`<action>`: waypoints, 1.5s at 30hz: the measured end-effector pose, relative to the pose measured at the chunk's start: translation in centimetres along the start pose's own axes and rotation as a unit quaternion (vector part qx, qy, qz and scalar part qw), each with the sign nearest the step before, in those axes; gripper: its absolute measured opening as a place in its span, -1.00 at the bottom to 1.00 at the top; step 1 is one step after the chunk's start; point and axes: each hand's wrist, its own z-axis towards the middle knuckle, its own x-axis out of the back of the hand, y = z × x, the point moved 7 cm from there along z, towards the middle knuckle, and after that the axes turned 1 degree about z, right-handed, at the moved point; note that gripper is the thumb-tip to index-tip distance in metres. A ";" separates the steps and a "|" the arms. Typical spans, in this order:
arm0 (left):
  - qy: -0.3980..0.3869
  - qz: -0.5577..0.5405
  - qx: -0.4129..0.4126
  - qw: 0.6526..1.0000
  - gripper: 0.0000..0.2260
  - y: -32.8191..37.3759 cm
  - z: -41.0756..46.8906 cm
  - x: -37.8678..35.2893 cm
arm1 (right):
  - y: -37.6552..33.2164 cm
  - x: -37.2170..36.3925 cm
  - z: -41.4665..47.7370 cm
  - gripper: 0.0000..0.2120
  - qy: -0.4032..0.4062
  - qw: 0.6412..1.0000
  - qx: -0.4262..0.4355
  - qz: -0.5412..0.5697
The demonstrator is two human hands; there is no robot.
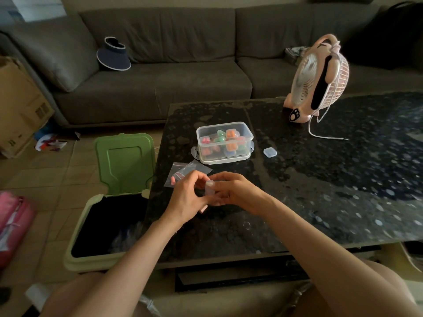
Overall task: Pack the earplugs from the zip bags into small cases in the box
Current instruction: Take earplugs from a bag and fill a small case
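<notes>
Both my hands meet over the near left part of the dark table. My right hand (235, 193) and my left hand (188, 194) together hold a small clear case (210, 188) between their fingertips. Zip bags (190, 169) lie flat just beyond my left hand, with a pink earplug (172, 180) showing at their left edge. Farther back stands the clear plastic box (225, 143), holding several small cases with orange, green and pink earplugs. One more small clear case (270, 152) lies alone to the right of the box.
A pink desk fan (318, 81) with a white cable stands at the table's far right. A green bin (109, 202) with its lid up sits on the floor left of the table. A grey sofa (160, 83) lies behind, and a cardboard carton (18, 106) at the far left.
</notes>
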 end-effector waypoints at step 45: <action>0.018 -0.084 0.133 0.987 -0.68 -4.9 0.8 2.9 | 1.7 -1.2 1.9 -0.75 0.098 0.836 0.086 -0.534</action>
